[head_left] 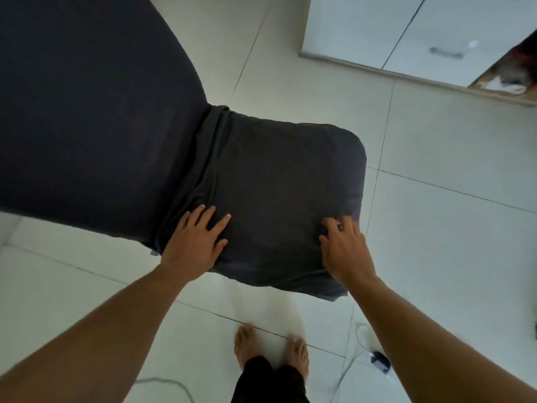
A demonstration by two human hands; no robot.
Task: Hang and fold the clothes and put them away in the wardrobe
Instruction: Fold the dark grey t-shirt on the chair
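plainly, the left fingers lie straight and spread, flat on the cloth, and the left hand presses down near the bunched ridge. the right fingers are bent at the knuckles with their tips on the fabric; whether they pinch a fold or only press it, i cannot tell. the right hand sits near the cloth's right edge, well apart from the other.

under both lies the dark grey garment, spread as a rounded rectangle with creases gathered along its left side. it looks soft, thin and light, likely limp when lifted and quick to slide out of shape, so the corners or a doubled edge seem the best places to take hold, one hand to each side.

the garment rests on the jutting end of a dark covered surface; what is under the cover is hidden. around it runs a pale tiled floor, with bare feet below, a white cable and a small adapter. the white wardrobe stands at upper right, its near doors closed.
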